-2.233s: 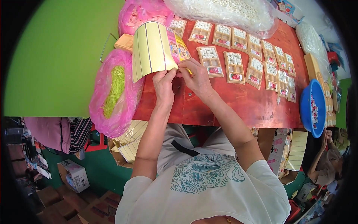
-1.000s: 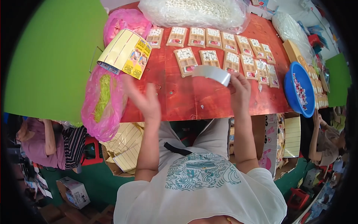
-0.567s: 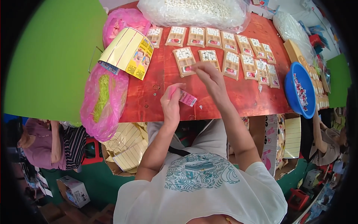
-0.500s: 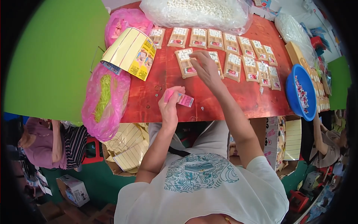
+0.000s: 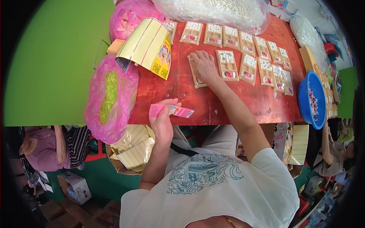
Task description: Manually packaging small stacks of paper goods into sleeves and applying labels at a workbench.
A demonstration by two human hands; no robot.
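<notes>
My left hand is closed around pink printed packets, with a pink packet sticking out past the thumb near the table's front edge. My right hand lies palm down over a tan compartment tray, the leftmost of the near row, fingers spread across it. The hand hides most of that tray's contents. To its right stands a similar tray, with white pieces in the upper compartments and a red-pictured packet lower down. More such trays continue along both rows.
A large clear bag of white pieces lies at the back. On the left are curved yellow label sheets and a pink bag holding yellow-green strands. A blue basin of small packets sits at the right edge. Other people sit at both sides.
My right hand has moved left, from beside the second near tray onto the leftmost one. The pink packets in my left hand are now fanned flatter. The whole view has shifted slightly.
</notes>
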